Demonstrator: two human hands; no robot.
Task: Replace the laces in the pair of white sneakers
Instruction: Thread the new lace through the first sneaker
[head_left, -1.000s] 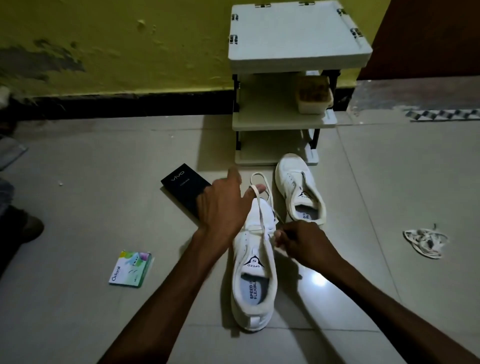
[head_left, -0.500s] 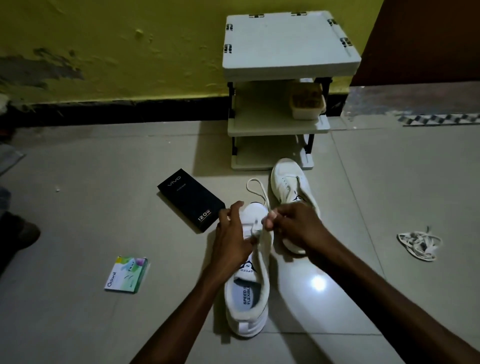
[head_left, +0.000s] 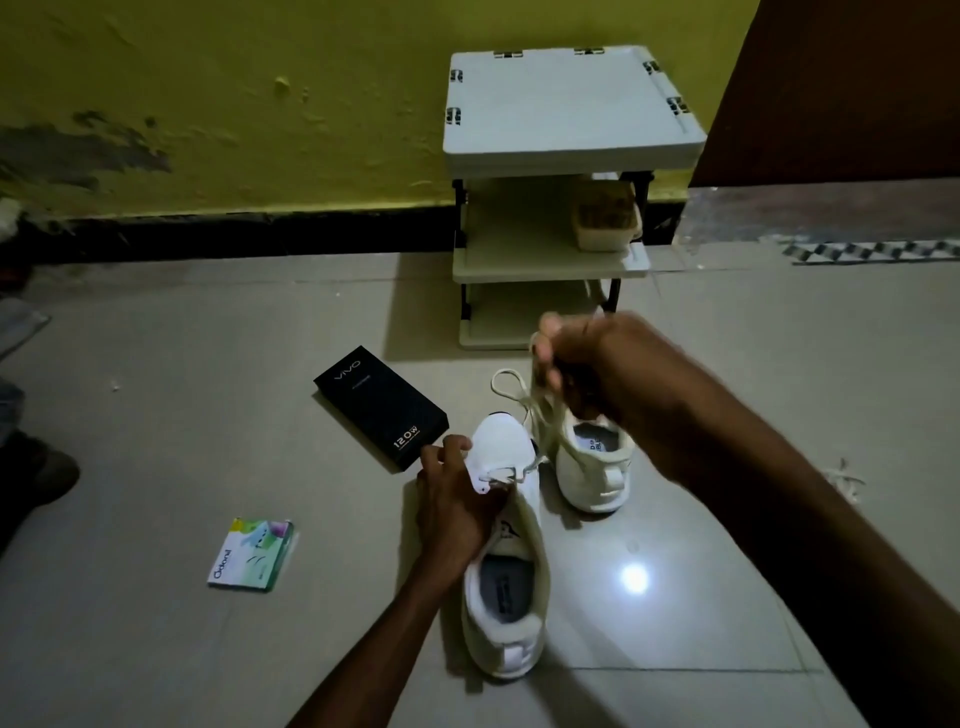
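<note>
A white sneaker (head_left: 506, 587) lies on the tiled floor in front of me, toe pointing away. My left hand (head_left: 457, 499) grips its left side by the front eyelets. My right hand (head_left: 592, 371) is raised above the floor, pinching a white lace (head_left: 511, 387) that runs taut down to the near sneaker's front eyelets and loops loose beyond the toe. The second white sneaker (head_left: 595, 467) stands just right of the first, its front half hidden behind my right hand and arm.
A black phone box (head_left: 382, 408) lies left of the sneakers. A small green-and-white packet (head_left: 252, 553) sits further left. A white shoe rack (head_left: 556, 208) stands against the yellow wall. A bundle of loose laces (head_left: 844, 480) lies at right, partly behind my arm.
My right hand has risen up and away from the shoe, drawing the lace out through the eyelets. My left hand has stayed on the near sneaker's left side.
</note>
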